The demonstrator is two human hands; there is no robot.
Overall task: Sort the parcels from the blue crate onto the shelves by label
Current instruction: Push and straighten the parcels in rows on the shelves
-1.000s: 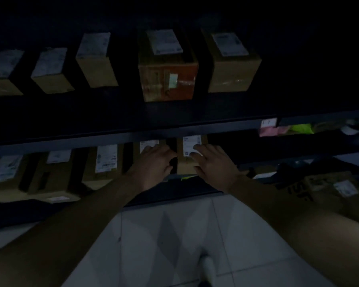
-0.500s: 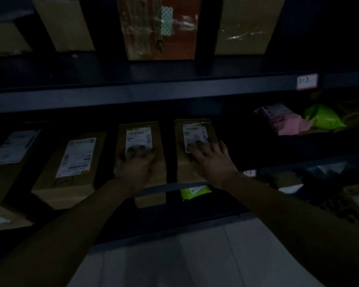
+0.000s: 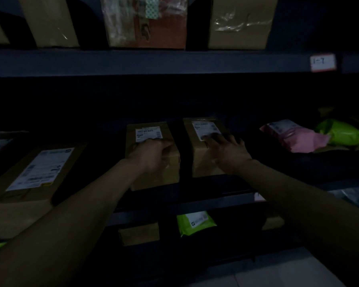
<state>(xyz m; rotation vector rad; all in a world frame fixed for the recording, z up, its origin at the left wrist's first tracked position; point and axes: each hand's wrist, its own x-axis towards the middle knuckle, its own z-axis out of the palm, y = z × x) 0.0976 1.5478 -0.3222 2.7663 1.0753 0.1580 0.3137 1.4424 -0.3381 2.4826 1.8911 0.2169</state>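
Two small cardboard boxes with white labels stand side by side on the dim middle shelf point(image 3: 205, 196). My left hand point(image 3: 153, 154) lies on the left box point(image 3: 166, 180), its fingers curled over the top just below the label. My right hand point(image 3: 226, 152) rests flat on the right box point(image 3: 199, 162), fingers spread and fingertips touching its label. A narrow dark gap separates the two boxes. No blue crate is in view.
A larger labelled box point(image 3: 35, 170) sits to the left on the same shelf; a pink bag point(image 3: 298, 139) and a green bag point(image 3: 340, 135) lie to the right. Boxes line the upper shelf point(image 3: 174, 62), which carries a tag reading 1-7 point(image 3: 322, 62). Below lies another green bag point(image 3: 195, 222).
The view has dropped and closed in on the middle shelf. Both boxes have slid further back onto the shelf under my hands, and my left fingers have curled.
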